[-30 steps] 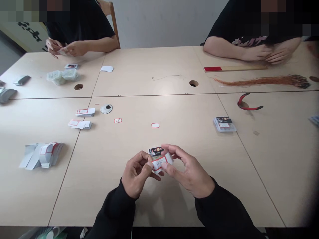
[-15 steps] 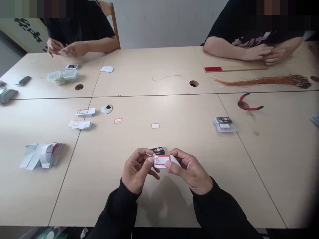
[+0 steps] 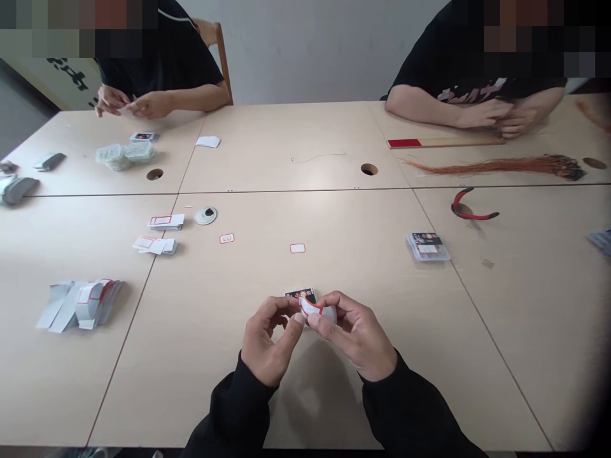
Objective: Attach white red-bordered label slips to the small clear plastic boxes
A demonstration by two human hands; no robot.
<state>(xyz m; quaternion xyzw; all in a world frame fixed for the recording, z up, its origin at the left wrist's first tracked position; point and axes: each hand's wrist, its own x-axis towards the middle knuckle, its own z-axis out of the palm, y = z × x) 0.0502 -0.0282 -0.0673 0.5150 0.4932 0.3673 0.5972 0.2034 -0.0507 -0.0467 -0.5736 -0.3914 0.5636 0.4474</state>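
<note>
Both hands meet over the near middle of the table, around a small white label with a red border (image 3: 311, 306), which is bent into a curve. My left hand (image 3: 268, 346) pinches its left end between thumb and fingers. At the other end, my right hand (image 3: 365, 338) is closed on the label and the white paper around it. Whether the label is lifting off that paper, I cannot tell. Just behind my fingers lies a black printed card (image 3: 300, 294), partly covered by them. Further off, a red-bordered sticker (image 3: 297, 248) lies flat on the table.
Left are stacks of white labels (image 3: 166, 221) and bent grey-white strips (image 3: 79, 305). A white disc (image 3: 205, 215) lies near them. Right are a clear plastic box (image 3: 428, 247), red-handled pliers (image 3: 470, 207) and a copper-coloured wire bundle (image 3: 501, 166). Two people sit opposite.
The label was flat and facing me; now it is bent into a curve between my hands. My hands have drawn closer together. The view has tilted slightly up.
</note>
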